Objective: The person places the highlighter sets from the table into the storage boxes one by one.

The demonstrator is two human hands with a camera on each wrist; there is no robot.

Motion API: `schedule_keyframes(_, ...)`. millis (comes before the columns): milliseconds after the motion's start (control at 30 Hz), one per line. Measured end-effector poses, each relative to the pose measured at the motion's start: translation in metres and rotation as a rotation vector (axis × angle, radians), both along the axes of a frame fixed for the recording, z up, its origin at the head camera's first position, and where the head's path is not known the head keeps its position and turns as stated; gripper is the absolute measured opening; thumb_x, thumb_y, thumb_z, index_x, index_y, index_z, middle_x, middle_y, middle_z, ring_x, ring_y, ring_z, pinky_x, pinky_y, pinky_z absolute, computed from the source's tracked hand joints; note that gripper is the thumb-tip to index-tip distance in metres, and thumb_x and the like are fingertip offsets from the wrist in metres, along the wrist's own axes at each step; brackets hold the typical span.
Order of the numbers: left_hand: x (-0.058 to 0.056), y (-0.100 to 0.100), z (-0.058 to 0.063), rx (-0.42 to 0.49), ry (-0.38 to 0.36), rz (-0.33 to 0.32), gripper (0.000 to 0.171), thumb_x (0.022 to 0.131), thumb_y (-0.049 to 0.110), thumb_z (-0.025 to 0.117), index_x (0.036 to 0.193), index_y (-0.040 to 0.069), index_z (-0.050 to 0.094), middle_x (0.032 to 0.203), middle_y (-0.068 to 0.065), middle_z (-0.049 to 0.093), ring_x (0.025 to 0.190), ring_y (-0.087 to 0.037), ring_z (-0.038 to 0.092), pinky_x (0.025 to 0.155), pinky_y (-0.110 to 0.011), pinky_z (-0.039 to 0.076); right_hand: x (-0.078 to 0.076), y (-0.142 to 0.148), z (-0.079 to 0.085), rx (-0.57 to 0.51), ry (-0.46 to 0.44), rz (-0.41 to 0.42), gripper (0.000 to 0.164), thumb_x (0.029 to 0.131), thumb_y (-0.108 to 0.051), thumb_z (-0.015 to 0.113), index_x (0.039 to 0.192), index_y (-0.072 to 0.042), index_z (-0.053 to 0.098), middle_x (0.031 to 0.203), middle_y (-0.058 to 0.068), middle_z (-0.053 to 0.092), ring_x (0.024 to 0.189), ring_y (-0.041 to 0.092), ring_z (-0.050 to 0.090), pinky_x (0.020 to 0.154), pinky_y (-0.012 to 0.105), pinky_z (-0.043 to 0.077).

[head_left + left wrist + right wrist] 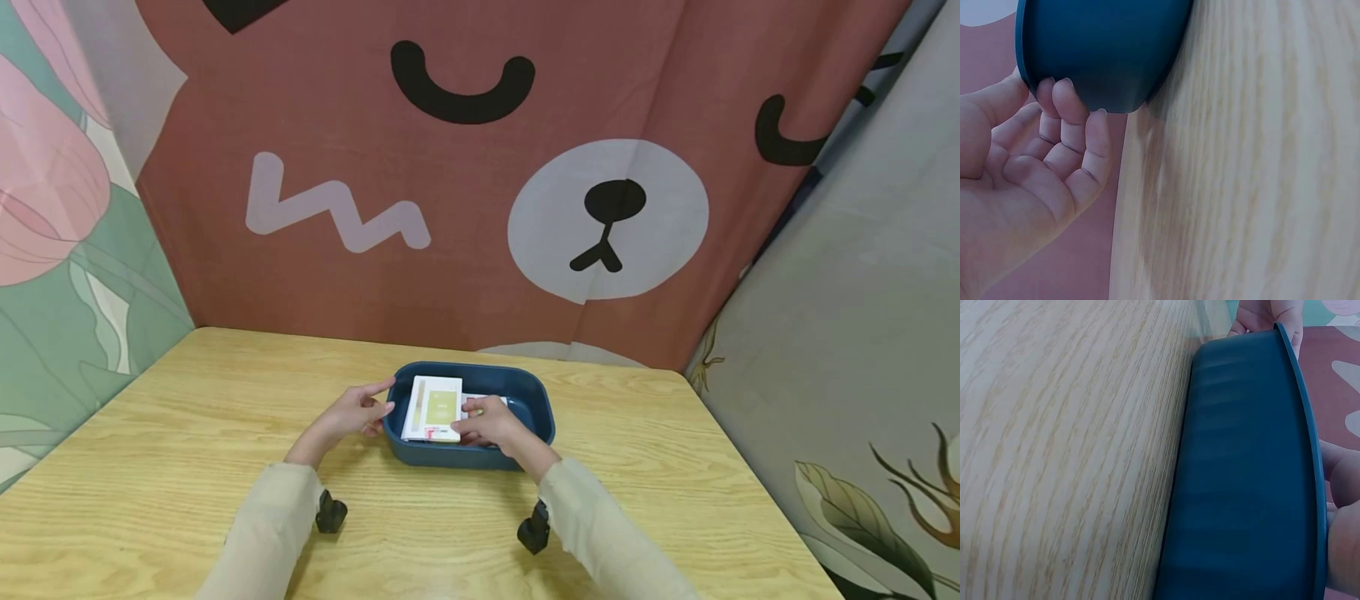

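Observation:
A dark blue oval tray sits on the wooden table, near its middle. Inside it lies a white box with a yellow-green label. My right hand reaches over the tray's near wall and pinches the box at its right edge. My left hand holds the tray's left end. In the left wrist view its curled fingertips press the tray's outer wall while the thumb lies near the rim. The right wrist view shows mostly the tray's wall, with my right hand behind the rim.
More white packaging lies in the tray beside the box, mostly hidden by my right hand. Printed cloth screens close in the table at the back and on both sides. Bare wood surrounds the tray.

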State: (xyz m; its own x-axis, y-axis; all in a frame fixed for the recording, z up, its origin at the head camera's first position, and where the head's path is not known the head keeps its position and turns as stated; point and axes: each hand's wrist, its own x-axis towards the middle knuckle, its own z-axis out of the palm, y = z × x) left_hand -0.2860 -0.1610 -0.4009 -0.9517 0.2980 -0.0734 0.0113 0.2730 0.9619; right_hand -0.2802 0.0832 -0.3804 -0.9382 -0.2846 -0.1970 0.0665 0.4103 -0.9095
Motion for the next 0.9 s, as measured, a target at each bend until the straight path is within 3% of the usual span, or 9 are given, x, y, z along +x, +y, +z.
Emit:
schedule_keyframes(133,-0.001,-0.001,0.001,-0.007,0.007,-0.004,0.052,0.092,0.015,0.051,0.139,0.005,0.030,0.077,-0.009,0.052,0.063,-0.018,0.053,0.061,-0.034,0.048,0.000,-0.001,0.000,0.027,0.019,0.003,0.045,0.080,-0.006,0.066,0.118,0.012,0.050,0.096,0.016,0.062,0.062,0.013,0.060,0.058,0.027,0.049)
schedule_keyframes(333,0.001,-0.001,0.001,-0.013,0.013,-0.020,0.053,0.092,0.014,0.050,0.139,0.003,0.028,0.077,-0.010,0.053,0.064,-0.018,0.053,0.061,-0.034,0.048,0.003,0.000,-0.001,0.092,0.062,0.024,0.039,0.080,-0.007,0.067,0.112,0.011,0.055,0.094,0.013,0.062,0.065,0.012,0.060,0.061,0.026,0.048)
schedule_keyframes(567,0.002,0.000,0.000,-0.012,0.011,-0.016,0.053,0.092,0.015,0.051,0.139,0.004,0.030,0.075,-0.009,0.053,0.063,-0.018,0.053,0.059,-0.033,0.047,0.004,0.003,-0.002,0.067,0.069,0.020,0.040,0.081,-0.007,0.066,0.113,0.012,0.054,0.091,0.015,0.063,0.068,0.019,0.064,0.060,0.028,0.050)
schedule_keyframes(733,0.002,0.000,0.001,-0.010,0.021,-0.028,0.055,0.091,0.017,0.052,0.139,0.004,0.029,0.073,-0.009,0.053,0.064,-0.020,0.054,0.060,-0.035,0.047,0.006,0.012,0.001,0.024,0.161,-0.003,0.034,0.083,-0.005,0.062,0.110,0.014,0.055,0.090,0.018,0.063,0.070,0.027,0.063,0.060,0.031,0.051)
schedule_keyframes(900,0.007,0.003,0.006,-0.067,0.057,-0.011,0.053,0.091,0.015,0.053,0.137,0.001,0.032,0.073,-0.011,0.053,0.064,-0.022,0.053,0.060,-0.035,0.047,0.012,0.029,0.006,0.099,0.386,-0.030,0.028,0.083,-0.008,0.061,0.105,0.010,0.060,0.087,0.012,0.064,0.071,0.025,0.061,0.060,0.032,0.049)
